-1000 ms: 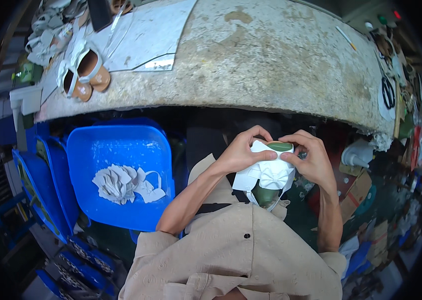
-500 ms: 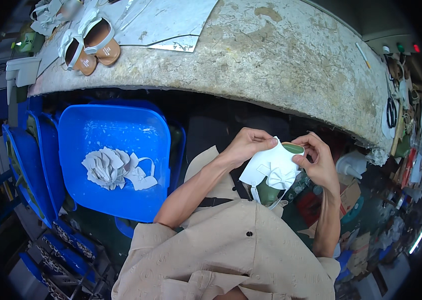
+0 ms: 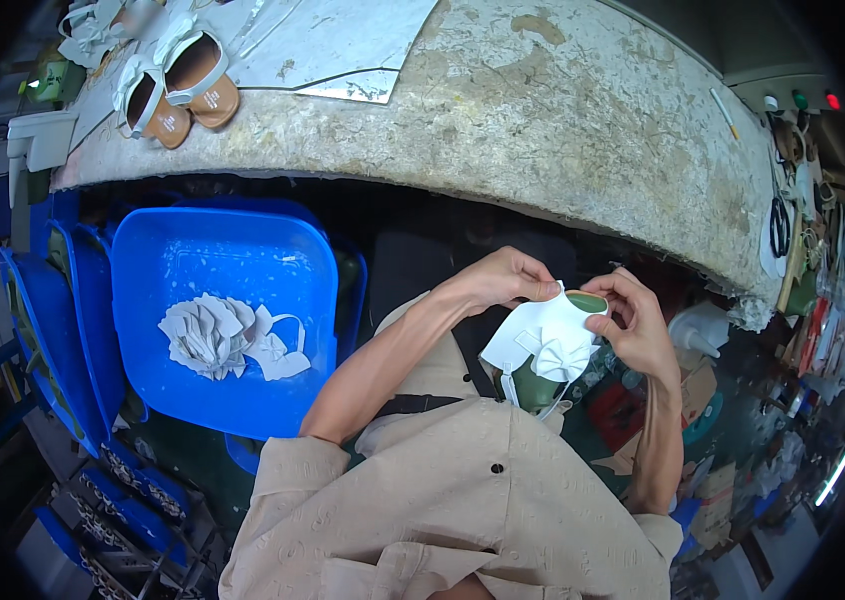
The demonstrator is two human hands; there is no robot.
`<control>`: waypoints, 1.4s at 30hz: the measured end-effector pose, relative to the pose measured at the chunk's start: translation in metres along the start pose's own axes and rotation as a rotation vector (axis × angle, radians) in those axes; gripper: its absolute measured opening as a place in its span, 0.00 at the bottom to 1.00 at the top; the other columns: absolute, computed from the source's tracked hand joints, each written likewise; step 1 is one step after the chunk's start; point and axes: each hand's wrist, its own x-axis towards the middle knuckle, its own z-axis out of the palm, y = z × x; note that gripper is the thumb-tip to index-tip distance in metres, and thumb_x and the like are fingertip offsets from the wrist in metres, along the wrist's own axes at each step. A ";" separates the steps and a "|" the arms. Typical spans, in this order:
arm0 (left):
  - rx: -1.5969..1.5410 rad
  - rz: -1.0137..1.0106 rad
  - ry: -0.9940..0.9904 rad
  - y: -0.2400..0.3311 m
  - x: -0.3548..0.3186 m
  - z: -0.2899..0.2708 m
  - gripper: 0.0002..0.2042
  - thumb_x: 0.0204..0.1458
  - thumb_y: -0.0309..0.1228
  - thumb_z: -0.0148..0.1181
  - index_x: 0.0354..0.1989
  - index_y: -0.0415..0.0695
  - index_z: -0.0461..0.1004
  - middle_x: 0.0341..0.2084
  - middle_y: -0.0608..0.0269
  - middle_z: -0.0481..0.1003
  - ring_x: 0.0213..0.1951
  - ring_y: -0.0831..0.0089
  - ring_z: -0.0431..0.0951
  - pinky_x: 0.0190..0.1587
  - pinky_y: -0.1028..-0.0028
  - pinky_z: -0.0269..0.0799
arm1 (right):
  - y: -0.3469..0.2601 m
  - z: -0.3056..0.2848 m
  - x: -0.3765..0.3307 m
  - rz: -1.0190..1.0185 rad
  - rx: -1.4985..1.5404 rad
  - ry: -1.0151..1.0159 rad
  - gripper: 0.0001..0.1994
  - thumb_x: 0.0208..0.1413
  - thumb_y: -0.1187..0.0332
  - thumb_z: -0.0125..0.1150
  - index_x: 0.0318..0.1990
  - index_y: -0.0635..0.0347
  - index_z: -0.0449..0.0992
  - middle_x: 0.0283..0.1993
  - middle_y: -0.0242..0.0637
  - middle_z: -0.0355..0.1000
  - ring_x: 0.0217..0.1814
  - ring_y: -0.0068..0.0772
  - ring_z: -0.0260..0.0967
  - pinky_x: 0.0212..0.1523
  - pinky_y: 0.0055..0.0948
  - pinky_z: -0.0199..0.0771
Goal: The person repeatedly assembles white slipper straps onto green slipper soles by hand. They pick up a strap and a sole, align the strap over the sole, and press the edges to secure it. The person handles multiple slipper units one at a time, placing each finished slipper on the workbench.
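Observation:
A white shoe upper with a bow and a thin strap lies over a green shoe last in front of my torso. My left hand is closed, thumb and fingers pinching the upper's top edge. My right hand is closed round the last's far end, thumb on its near side and fingers behind, beside a tan edge. Part of the last is covered by the upper, and the right fingertips are partly hidden.
At my left, a blue plastic tub holds a pile of white shoe uppers. A worn workbench curves across ahead, bearing white-strapped sandals at its left. Scissors hang by its right end. Blue racks stand lower left.
Both hands keep their grip on the upper and last, with only a slight shift of the left fingers. The tub and bench appear slightly further left as the view moves.

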 end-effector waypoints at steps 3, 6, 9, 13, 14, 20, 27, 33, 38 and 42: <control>0.010 0.012 -0.037 -0.002 0.004 -0.002 0.11 0.59 0.36 0.69 0.42 0.40 0.84 0.34 0.67 0.82 0.36 0.82 0.79 0.38 0.79 0.75 | -0.030 -0.004 0.006 0.005 -0.200 -0.087 0.28 0.44 0.85 0.66 0.57 0.59 0.78 0.37 0.38 0.64 0.39 0.34 0.67 0.40 0.32 0.68; 0.037 0.040 -0.028 -0.003 0.005 0.000 0.11 0.59 0.35 0.69 0.43 0.39 0.83 0.34 0.66 0.83 0.35 0.82 0.79 0.38 0.80 0.75 | -0.039 -0.008 0.011 -0.032 -0.446 -0.202 0.31 0.44 0.85 0.65 0.60 0.56 0.77 0.35 0.40 0.60 0.38 0.40 0.63 0.42 0.36 0.65; 0.071 0.106 0.006 -0.005 0.008 0.007 0.13 0.59 0.35 0.69 0.44 0.37 0.83 0.34 0.64 0.83 0.35 0.81 0.80 0.39 0.80 0.75 | -0.035 -0.010 0.011 -0.025 -0.493 -0.228 0.30 0.44 0.86 0.64 0.59 0.57 0.77 0.35 0.40 0.58 0.39 0.42 0.61 0.42 0.37 0.64; 0.106 0.136 0.119 -0.011 -0.006 0.018 0.15 0.58 0.34 0.70 0.46 0.33 0.82 0.35 0.60 0.83 0.37 0.79 0.81 0.41 0.78 0.76 | -0.029 -0.013 0.005 -0.067 -0.490 -0.185 0.27 0.44 0.86 0.63 0.56 0.59 0.77 0.36 0.40 0.59 0.39 0.42 0.62 0.42 0.36 0.65; 0.107 0.164 0.137 -0.019 -0.013 0.019 0.16 0.57 0.33 0.71 0.46 0.32 0.82 0.36 0.58 0.84 0.38 0.78 0.81 0.43 0.78 0.76 | -0.028 -0.014 0.004 -0.082 -0.494 -0.176 0.27 0.44 0.87 0.62 0.55 0.59 0.77 0.36 0.40 0.59 0.39 0.42 0.62 0.42 0.36 0.65; 0.136 0.042 0.133 -0.067 -0.056 0.009 0.14 0.56 0.34 0.72 0.45 0.36 0.85 0.37 0.56 0.85 0.39 0.76 0.82 0.46 0.76 0.76 | -0.014 -0.021 -0.007 -0.031 -0.423 -0.123 0.25 0.44 0.89 0.59 0.53 0.61 0.77 0.37 0.40 0.59 0.39 0.39 0.62 0.41 0.32 0.64; 0.436 0.268 0.280 -0.046 -0.072 0.035 0.12 0.57 0.33 0.68 0.43 0.38 0.85 0.35 0.52 0.83 0.38 0.66 0.83 0.43 0.69 0.77 | -0.008 -0.020 -0.029 0.020 -0.310 -0.058 0.23 0.46 0.91 0.57 0.52 0.68 0.75 0.40 0.37 0.59 0.43 0.32 0.61 0.49 0.24 0.64; 0.504 0.073 0.173 -0.057 -0.075 0.036 0.21 0.66 0.42 0.55 0.48 0.33 0.81 0.34 0.49 0.82 0.42 0.58 0.84 0.46 0.61 0.78 | -0.004 -0.017 -0.038 0.049 -0.257 -0.035 0.23 0.46 0.92 0.55 0.52 0.71 0.74 0.43 0.37 0.58 0.47 0.32 0.62 0.55 0.23 0.63; 0.699 0.133 0.287 -0.102 -0.076 0.035 0.39 0.69 0.59 0.38 0.39 0.27 0.80 0.27 0.46 0.80 0.38 0.50 0.83 0.46 0.58 0.77 | -0.003 -0.017 -0.042 0.024 -0.214 -0.024 0.23 0.46 0.92 0.54 0.52 0.71 0.74 0.43 0.37 0.58 0.48 0.32 0.62 0.55 0.23 0.64; 0.789 -0.317 -0.067 -0.040 -0.082 0.031 0.44 0.67 0.64 0.37 0.31 0.28 0.81 0.25 0.43 0.78 0.35 0.51 0.82 0.42 0.57 0.76 | 0.003 -0.017 -0.042 0.025 -0.220 -0.041 0.23 0.46 0.92 0.54 0.52 0.71 0.74 0.44 0.37 0.58 0.47 0.32 0.62 0.54 0.23 0.64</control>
